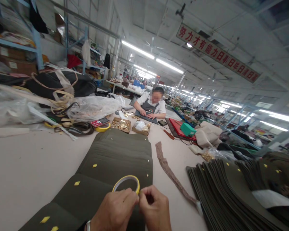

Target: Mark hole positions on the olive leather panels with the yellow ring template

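My left hand grips a roll of yellow tape by its near side, the ring standing up above the fingers. Pressed close beside it, my right hand is closed in a pinch at the tape's edge; whatever lies between those fingertips is too small to make out. Both hands are over a spread of dark olive panels lying overlapped on the table. Small yellow tape pieces stick to the panels on the left, and small shiny metal studs show along their right side.
A thick stack of olive panels stands at the right. A brown strip lies between. Boxes of gold metal parts, a red calculator and plastic bags lie further back. Across the table a person works on a dark panel.
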Tool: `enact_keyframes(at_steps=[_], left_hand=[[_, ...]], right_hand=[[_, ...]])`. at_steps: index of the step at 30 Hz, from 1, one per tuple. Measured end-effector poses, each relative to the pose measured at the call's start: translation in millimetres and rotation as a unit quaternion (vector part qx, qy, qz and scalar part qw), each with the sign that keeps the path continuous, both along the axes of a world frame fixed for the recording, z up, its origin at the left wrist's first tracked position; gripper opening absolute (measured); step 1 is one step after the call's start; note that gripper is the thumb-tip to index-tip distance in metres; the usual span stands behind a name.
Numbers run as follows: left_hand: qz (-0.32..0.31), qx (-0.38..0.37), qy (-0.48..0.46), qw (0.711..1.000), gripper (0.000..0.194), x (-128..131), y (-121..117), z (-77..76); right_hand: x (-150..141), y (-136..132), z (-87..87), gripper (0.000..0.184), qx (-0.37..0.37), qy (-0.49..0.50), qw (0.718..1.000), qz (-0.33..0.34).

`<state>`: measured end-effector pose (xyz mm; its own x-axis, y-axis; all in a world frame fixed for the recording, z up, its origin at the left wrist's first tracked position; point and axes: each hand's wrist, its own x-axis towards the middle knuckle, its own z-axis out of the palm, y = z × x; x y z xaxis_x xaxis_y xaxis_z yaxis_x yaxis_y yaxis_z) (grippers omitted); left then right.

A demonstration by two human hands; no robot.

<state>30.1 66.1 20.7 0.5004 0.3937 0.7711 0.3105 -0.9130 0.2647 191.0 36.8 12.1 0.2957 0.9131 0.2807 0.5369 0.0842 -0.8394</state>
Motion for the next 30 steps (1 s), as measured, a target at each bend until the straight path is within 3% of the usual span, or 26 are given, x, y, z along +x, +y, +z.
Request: enact_keyframes(at_steps=[3,7,10,12,16,24,29,30], left_hand=[[-0.009,0.005,-0.002,1.000,0.019,-2,-1,2.4],[0.079,-0.086,0.164,0.979,0.014,-2,5,-0.8],[0.093,-0.168,0.292,0.937,0.017,2,5,-1.5],[0.088,-0.192,0.322,0.923,0.019,5,3,-0.3],[0.084,-0.206,0.329,0.918,0.019,6,3,1.0],[0.069,-0.222,0.334,0.913,0.020,6,5,-0.4],[0.073,-0.223,0.338,0.911,0.018,6,4,0.3],[0.073,-0.222,0.338,0.912,0.018,6,4,-0.1]], right_hand=[[15,3,12.4,0.021,-0.097,0.151,0.984,-0.019],[27,-4,14.6,0.028,-0.202,0.212,0.955,0.057],[26,-11,8.1,0.024,-0.235,0.156,0.957,0.062],[24,-13,3.5,0.020,-0.245,0.106,0.962,0.055],[21,-12,-0.1,0.018,-0.251,0.013,0.966,0.066],[13,-9,4.7,0.019,-0.180,-0.164,0.966,0.091],[12,-8,-2.7,0.011,-0.176,-0.167,0.966,0.089],[14,-8,-3.9,0.016,-0.179,-0.153,0.968,0.089]])
